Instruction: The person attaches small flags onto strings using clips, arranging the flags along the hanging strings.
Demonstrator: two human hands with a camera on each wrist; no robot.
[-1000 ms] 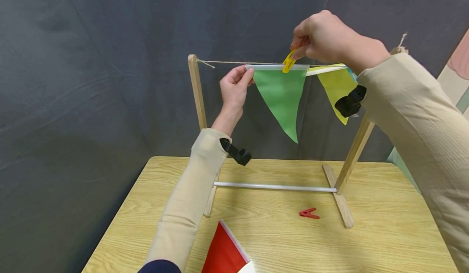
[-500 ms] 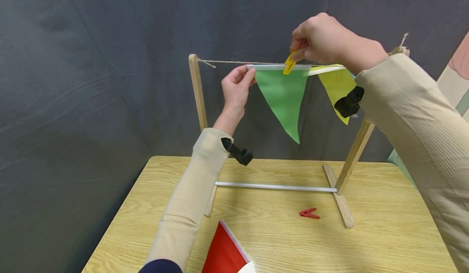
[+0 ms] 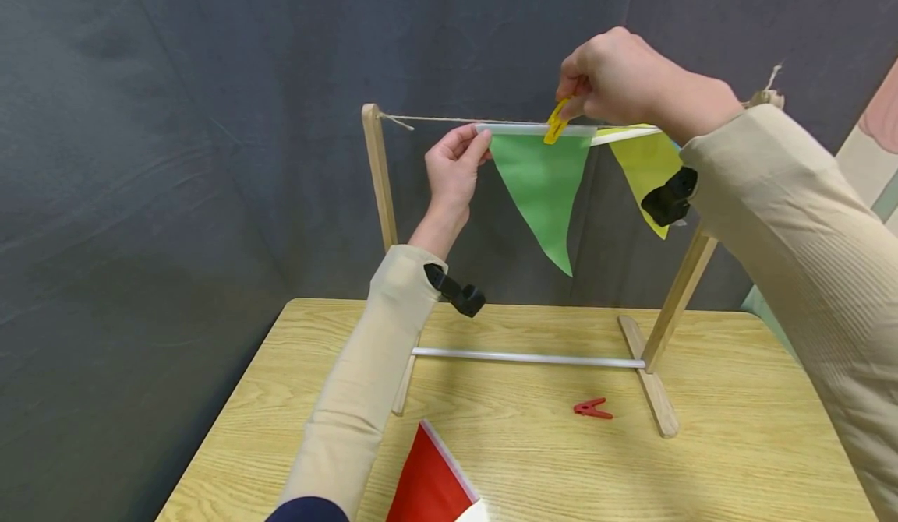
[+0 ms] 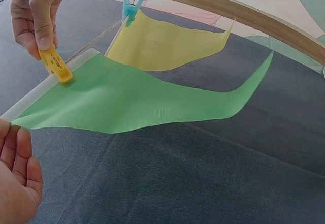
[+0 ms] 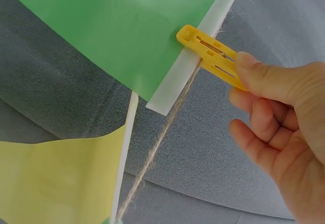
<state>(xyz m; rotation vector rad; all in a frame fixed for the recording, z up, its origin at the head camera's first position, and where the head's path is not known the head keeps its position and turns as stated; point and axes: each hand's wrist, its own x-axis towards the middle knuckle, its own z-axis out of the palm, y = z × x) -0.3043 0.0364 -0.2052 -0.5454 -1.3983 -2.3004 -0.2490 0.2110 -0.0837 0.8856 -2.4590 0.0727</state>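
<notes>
A green pennant [image 3: 543, 183] with a white top band hangs against a twine line [image 3: 449, 119] in the head view. My left hand [image 3: 454, 167] pinches the band's left end between thumb and fingers. Above the band's middle, my right hand [image 3: 620, 74] pinches a yellow clothespin [image 5: 213, 54] by its handles. In the right wrist view the clothespin's tips lie over the white band and the green cloth, across the twine. To the right hangs a yellow pennant [image 4: 167, 41], with a light-blue clothespin [image 4: 133, 8] at its far top corner.
A wooden stand [image 3: 677, 292] with a white crossbar [image 3: 526, 357] carries the twine. On the wooden table [image 3: 533, 460] lie a red clothespin [image 3: 592, 407] and, near the front, a red pennant [image 3: 431, 479]. A dark cloth [image 3: 175, 156] forms the backdrop.
Both hands, the green pennant and the yellow clothespin have shifted very slightly right and down in the head view. Both grips look the same.
</notes>
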